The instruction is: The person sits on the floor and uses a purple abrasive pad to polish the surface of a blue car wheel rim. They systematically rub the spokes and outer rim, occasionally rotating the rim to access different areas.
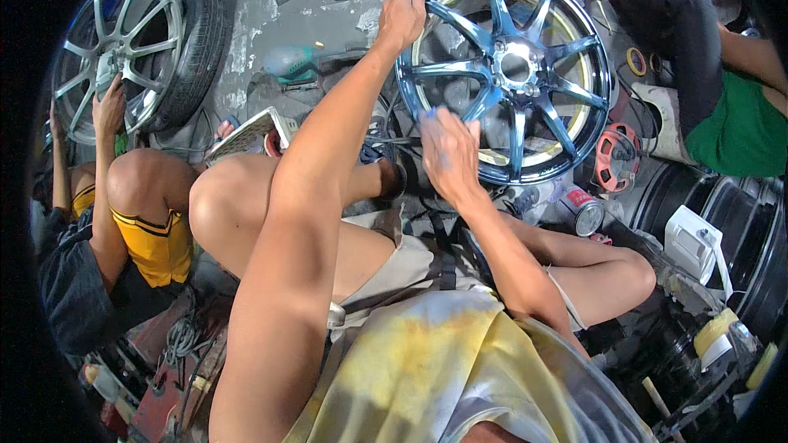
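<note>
A blue chrome-like alloy wheel (517,61) with several spokes is propped face-up before me. My left hand (400,23) is closed over its upper left edge. Against the lower left part of the rim, my right hand (451,152) is curled and slightly blurred. Something small and bluish shows at its fingertips, too smeared to name. A pale yellowish ring shows behind the spokes along the wheel's inner side.
At left, a co-worker's hand (109,107) presses a grey block on a silver wheel (135,16) beside a tyre (197,49). Another person in green (739,131) sits at right. Around lie a green power tool (291,64), red reel (617,156), can (584,212) and white floodlight (694,244).
</note>
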